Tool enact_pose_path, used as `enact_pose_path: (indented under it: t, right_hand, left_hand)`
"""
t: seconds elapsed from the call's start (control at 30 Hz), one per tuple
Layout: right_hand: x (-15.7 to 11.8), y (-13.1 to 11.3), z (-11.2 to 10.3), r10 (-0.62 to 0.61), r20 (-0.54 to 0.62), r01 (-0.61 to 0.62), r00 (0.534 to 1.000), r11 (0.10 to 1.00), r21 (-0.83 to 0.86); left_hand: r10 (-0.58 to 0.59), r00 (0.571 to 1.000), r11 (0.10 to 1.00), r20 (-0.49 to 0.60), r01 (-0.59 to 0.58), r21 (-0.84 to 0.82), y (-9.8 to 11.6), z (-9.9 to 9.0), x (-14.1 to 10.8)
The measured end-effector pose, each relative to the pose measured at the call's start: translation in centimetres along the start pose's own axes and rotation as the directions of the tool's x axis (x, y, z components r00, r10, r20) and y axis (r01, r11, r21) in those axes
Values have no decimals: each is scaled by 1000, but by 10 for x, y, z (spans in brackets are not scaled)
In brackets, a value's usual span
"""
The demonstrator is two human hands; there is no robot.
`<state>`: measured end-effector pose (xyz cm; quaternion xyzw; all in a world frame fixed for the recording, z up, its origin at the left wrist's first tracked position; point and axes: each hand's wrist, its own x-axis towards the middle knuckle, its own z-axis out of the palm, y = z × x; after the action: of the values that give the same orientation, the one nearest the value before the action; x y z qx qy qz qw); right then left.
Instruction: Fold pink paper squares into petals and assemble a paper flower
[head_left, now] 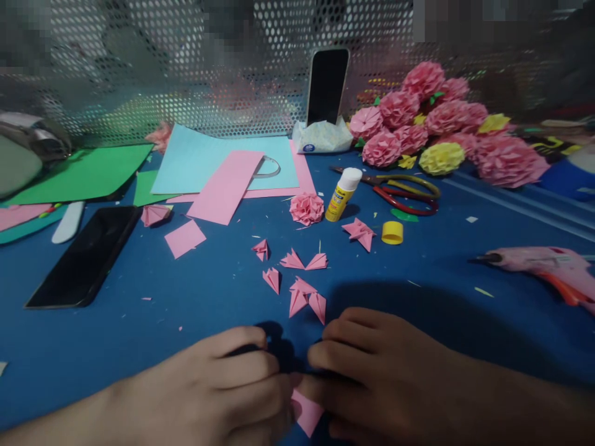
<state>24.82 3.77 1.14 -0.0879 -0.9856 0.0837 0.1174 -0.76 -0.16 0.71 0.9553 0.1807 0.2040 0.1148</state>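
Note:
Between my two hands, low in the head view, is a small piece of pink paper (307,414). My left hand (232,390) has its fingers curled and closed at the paper's left edge. Across from it, my right hand (372,371) pinches the same paper from the right, its fingers bent. Parts of the paper are hidden beneath the fingers. Just beyond lie several folded pink paper pieces (304,296), some pointed like petals. A pink paper flower (307,209) sits farther back, beside an upright glue stick (343,195).
A yellow cap (392,233), scissors (409,189) and a pink glue gun (539,266) lie to the right. At left are a dark phone (86,257) and a pink paper square (185,238). Pink flowers (400,108) and a standing phone (328,87) are at the back.

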Motion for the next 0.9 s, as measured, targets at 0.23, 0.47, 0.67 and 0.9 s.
enact_pose_path:
  t: [0.23, 0.47, 0.67, 0.9]
  right_hand:
    - [4, -7, 6, 48, -19, -48, 999, 999, -6]
    - [11, -16, 14, 54, -8, -54, 999, 998, -30]
    - [12, -21, 17, 83, 16, -83, 996, 996, -31]
    - [5, -22, -5, 43, -2, -43, 999, 992, -117]
  left_hand:
    - [-98, 995, 992, -17, 96, -87, 2, 5, 0]
    - [-90, 996, 994, -22, 88, -68, 3, 4, 2]
    - [-114, 993, 990, -19, 112, -83, 5, 2, 2]
    - [-102, 993, 993, -54, 99, -55, 4, 5, 5]
